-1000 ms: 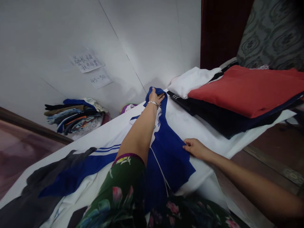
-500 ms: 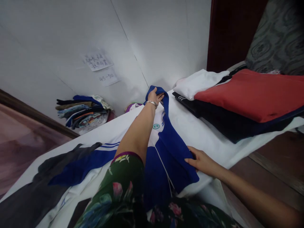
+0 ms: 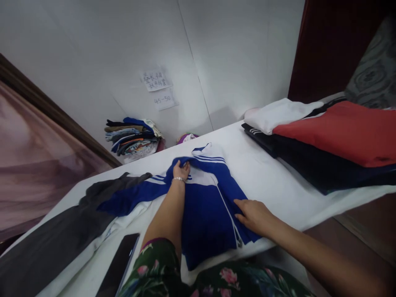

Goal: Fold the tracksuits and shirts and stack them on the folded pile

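Note:
A blue and white zip-up jacket (image 3: 206, 216) with striped shoulders lies on the white-covered table. My left hand (image 3: 181, 171) is closed on the jacket's blue sleeve, which is folded across the white chest panel; part of the grip is hidden by the cloth. Fingers stretched and thumb apart, my right hand (image 3: 253, 213) rests on the jacket's right side near the table's front edge. The jacket's other sleeve (image 3: 130, 199) stretches out to the left, over dark grey clothing (image 3: 58, 239).
A phone (image 3: 119, 264) lies at the front left. Folded clothes are stacked at the right, with a red garment (image 3: 337, 132), a white one (image 3: 283, 115) and black ones. Beyond the table is another clothes pile (image 3: 133, 138). Paper notes (image 3: 159, 80) hang on the wall.
My left hand has come down and left with the sleeve, laying it across the jacket's chest. My right hand stays at the jacket's side, its fingers now lying on top. The view has shifted.

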### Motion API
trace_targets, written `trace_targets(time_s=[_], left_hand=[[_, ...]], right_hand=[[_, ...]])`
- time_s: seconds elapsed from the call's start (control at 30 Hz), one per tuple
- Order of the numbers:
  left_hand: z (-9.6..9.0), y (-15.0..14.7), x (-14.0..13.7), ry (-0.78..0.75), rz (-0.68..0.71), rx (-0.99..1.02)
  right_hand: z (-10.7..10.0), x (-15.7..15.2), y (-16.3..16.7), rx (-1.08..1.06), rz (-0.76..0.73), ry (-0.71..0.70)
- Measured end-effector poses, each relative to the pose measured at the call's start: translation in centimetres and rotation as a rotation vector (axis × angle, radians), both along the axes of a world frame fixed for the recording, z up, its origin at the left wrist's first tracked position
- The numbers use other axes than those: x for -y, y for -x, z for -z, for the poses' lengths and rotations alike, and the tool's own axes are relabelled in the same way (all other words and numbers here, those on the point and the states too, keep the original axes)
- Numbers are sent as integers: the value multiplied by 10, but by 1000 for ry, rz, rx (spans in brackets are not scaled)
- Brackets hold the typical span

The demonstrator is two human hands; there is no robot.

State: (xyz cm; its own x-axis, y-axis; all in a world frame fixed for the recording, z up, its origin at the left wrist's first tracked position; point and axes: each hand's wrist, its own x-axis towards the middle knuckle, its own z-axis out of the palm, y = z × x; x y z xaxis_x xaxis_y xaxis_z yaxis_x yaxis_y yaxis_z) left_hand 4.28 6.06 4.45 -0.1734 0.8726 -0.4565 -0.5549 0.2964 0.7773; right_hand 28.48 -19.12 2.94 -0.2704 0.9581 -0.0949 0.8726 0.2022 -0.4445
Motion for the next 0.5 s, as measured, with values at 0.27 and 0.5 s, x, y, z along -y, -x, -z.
trace_targets(time_s=[0.27, 0.5], left_hand=[[31, 27, 6, -36, 3, 76], [31, 35, 10, 34, 163, -1]], right_hand=[[2, -3, 25, 167, 9, -39], [15, 7, 26, 89, 11, -50]])
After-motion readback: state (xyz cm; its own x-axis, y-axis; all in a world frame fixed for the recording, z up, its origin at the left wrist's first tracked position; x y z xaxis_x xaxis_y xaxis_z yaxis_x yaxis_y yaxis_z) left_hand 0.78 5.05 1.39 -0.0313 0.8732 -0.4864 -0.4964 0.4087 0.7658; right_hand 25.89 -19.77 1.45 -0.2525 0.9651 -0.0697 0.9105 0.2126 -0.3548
